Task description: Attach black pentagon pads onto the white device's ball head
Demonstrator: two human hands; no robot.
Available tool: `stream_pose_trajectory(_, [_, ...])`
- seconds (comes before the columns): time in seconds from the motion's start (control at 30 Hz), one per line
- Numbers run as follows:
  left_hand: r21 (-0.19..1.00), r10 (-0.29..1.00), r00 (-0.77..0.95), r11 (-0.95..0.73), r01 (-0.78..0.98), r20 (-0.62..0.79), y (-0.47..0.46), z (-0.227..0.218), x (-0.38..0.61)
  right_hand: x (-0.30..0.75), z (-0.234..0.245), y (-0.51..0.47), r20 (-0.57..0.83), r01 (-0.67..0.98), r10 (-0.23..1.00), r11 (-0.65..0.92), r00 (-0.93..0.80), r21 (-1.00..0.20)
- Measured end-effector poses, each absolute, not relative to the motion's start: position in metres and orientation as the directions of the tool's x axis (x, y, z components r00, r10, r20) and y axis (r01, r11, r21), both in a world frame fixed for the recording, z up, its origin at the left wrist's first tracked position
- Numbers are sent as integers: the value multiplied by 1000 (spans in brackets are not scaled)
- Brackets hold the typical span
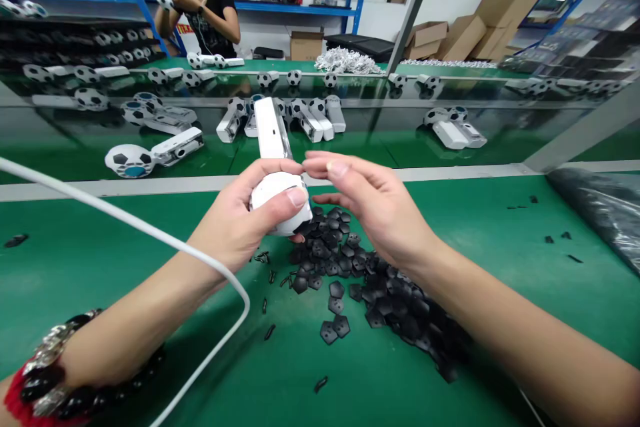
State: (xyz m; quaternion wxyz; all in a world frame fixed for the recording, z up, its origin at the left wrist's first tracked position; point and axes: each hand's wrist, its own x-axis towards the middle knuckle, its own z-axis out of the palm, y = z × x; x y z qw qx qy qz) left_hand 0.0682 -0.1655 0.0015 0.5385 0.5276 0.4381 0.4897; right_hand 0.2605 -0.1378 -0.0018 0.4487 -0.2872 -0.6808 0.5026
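My left hand is wrapped round a white plastic device with a rounded ball-like end and a long box-shaped body that points away from me. Its thumb presses on the rounded end. Just to the right, my right hand has its fingers stretched out, their tips close to the device and the left index fingertip. Nothing shows in the right hand. Below both hands lies a heap of black pentagon pieces, some with small holes. Several small black clips are scattered left of the heap.
A white cable crosses over my left forearm. Behind the green table runs a conveyor with several white football-patterned devices. A co-worker stands beyond it, holding a similar device. A dark plastic bag lies at right.
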Motion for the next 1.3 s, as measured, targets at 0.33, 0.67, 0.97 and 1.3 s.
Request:
stream_pose_trajectory(0.33, [939, 938, 215, -308, 151, 273, -169, 0, 62, 252, 2, -153, -61, -124, 761, -183, -646, -975])
stream_pose_trajectory(0.67, [839, 911, 112, -411, 358, 398, -186, 16, 71, 246, 1, -165, 180, -104, 788, 147, -589, -984])
stream_pose_trajectory(0.97, [673, 846, 42, -453, 585, 532, -193, -2, 60, 242, -3, -169, 303, 22, 778, 376, -550, -926])
stream_pose_trajectory(1.3, [679, 776, 85, -595, 431, 626, -188, 7, 69, 246, -3, -167, 377, -78, 766, 397, -521, -914])
